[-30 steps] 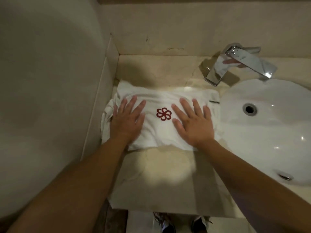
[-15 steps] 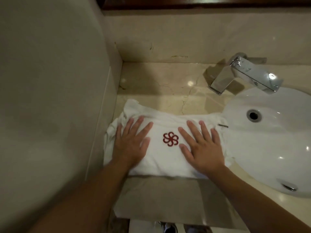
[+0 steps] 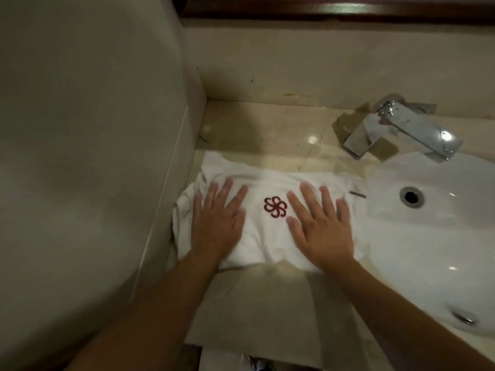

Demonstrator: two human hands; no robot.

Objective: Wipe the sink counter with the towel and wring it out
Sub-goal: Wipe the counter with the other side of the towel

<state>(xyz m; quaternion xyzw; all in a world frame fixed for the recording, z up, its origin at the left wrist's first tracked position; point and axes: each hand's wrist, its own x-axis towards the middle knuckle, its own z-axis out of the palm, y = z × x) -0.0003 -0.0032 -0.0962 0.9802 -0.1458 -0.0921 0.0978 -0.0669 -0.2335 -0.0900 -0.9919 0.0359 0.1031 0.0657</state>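
Two hands lie flat on the white towel (image 3: pixel 270 231), fingers spread wide, pinching nothing. The left hand (image 3: pixel 218 223) and the right hand (image 3: pixel 320 228) press down on each side of the red flower mark (image 3: pixel 275 207). The towel sits on the bench (image 3: pixel 267 303) between the side wall (image 3: pixel 80 156) and the sink (image 3: pixel 434 236). A moment ago it lay closer to the back wall; now it has slid toward the front edge. I think the wiping is going on, and the wringing is not yet begun.
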